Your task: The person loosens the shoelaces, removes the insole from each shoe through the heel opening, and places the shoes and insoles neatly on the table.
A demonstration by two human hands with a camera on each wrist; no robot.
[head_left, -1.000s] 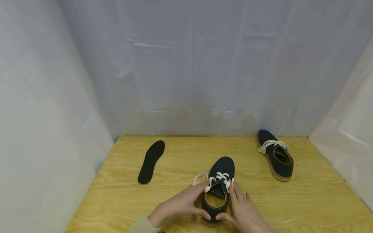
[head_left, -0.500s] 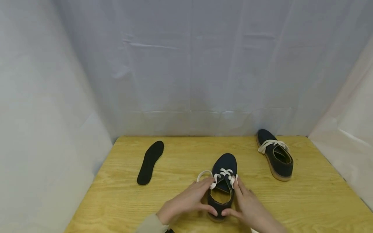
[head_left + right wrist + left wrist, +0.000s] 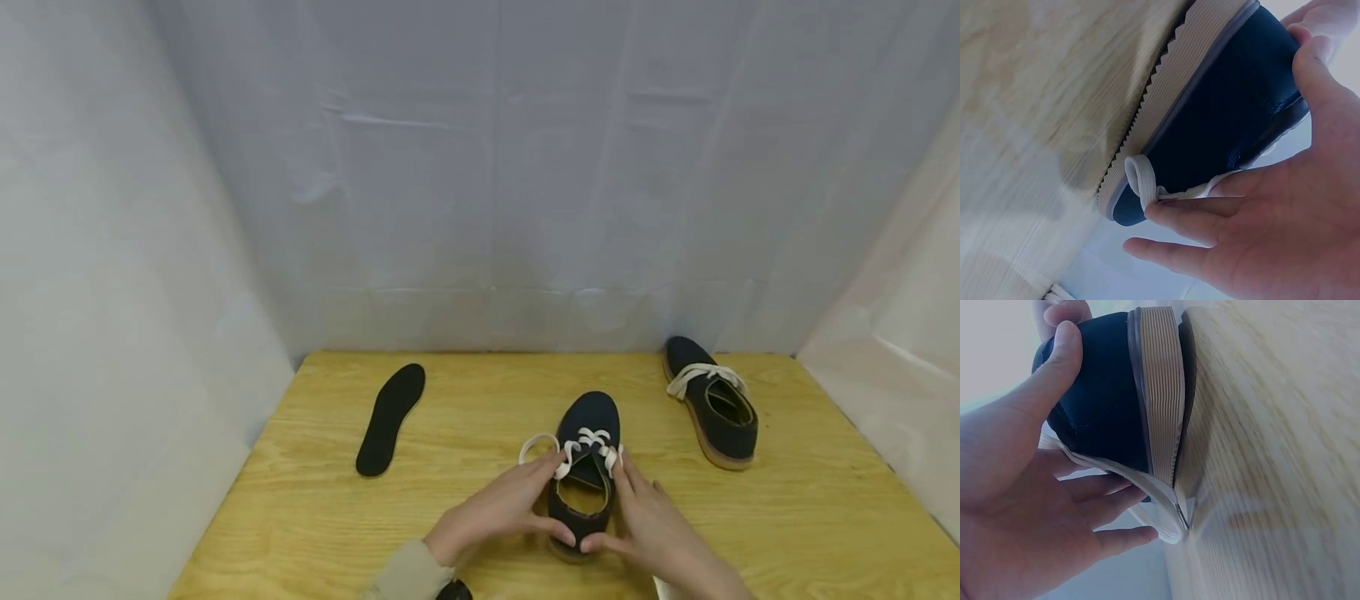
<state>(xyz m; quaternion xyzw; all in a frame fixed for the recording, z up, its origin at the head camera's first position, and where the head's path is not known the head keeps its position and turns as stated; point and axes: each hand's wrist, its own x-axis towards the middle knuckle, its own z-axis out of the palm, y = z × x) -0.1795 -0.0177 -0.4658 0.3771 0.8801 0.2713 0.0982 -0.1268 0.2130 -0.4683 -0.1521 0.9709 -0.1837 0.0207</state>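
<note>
A dark navy lace-up shoe [image 3: 589, 412] sits on the wooden table, toe pointing away, its white laces [image 3: 595, 437] loosened. My left hand [image 3: 502, 510] holds its left side, thumb at the heel and fingers forward by the laces. From the right, my right hand [image 3: 660, 529] holds it the same way, the two thumbs almost meeting behind the heel. The ribbed pale sole [image 3: 1161, 381] stands close along the tabletop in the left wrist view. In the right wrist view a loop of lace [image 3: 1141, 178] hangs by the fingertips. Through the shoe's opening a yellowish inside shows.
A black insole [image 3: 392, 419] lies flat at the left of the table [image 3: 480, 383]. A matching shoe [image 3: 723, 425] with tied pale laces stands at the back right, toe toward the rear. White sheeting [image 3: 480, 208] hangs behind and along both sides.
Both hands and the shoe between them have moved to the right and slightly away from me. The insole and the other shoe stay where they were.
</note>
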